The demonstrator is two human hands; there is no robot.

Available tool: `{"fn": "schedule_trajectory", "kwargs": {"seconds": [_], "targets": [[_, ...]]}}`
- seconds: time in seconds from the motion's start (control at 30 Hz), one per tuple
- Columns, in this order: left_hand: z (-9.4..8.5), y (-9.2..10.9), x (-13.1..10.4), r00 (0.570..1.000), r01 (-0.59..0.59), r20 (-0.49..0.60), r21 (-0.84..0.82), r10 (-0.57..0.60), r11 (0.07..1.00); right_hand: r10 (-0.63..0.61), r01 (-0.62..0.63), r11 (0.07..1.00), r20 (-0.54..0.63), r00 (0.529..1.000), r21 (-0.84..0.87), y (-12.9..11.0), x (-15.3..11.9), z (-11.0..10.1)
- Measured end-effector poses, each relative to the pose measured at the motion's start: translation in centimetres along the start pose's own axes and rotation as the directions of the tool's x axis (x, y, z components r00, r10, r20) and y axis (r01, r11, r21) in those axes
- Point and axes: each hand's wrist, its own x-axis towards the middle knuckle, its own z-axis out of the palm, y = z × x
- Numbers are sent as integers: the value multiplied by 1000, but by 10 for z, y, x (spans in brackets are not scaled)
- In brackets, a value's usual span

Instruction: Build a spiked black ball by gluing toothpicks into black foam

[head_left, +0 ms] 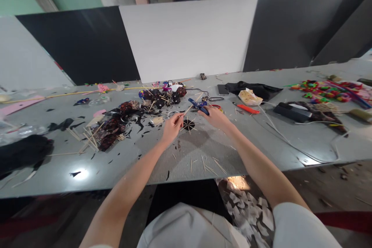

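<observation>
Wooden, likely light and brittle, the stick (187, 110), best held near its end, is pinched by the left hand (173, 124) beside the spoked disc (188, 125); the right hand (215, 117) grips a blue tool (198, 104).

Round black disc (188, 125) on long grey table (116, 172), thin pale wooden sticks (204, 163) before it, slim orange plastic cutter (248, 109) right of disc, dark rectangular phone (223, 90) behind cutter
</observation>
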Motion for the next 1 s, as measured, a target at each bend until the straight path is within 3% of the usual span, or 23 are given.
{"fn": "schedule_trajectory", "kwargs": {"seconds": [0.23,0.43,1.0], "targets": [[-1,-1,-1,997,-64,-30,150,70,987,20,-17,998,41,999,-65,-3,-1,0],[0,-2,0,999,-43,-5,93,43,995,-7,20,986,74,997,-167,-10,-4,1],[0,5,0,1000,-22,-5,77,22,997,16,-5,986,65,998,-169,-9,0,8]]}}
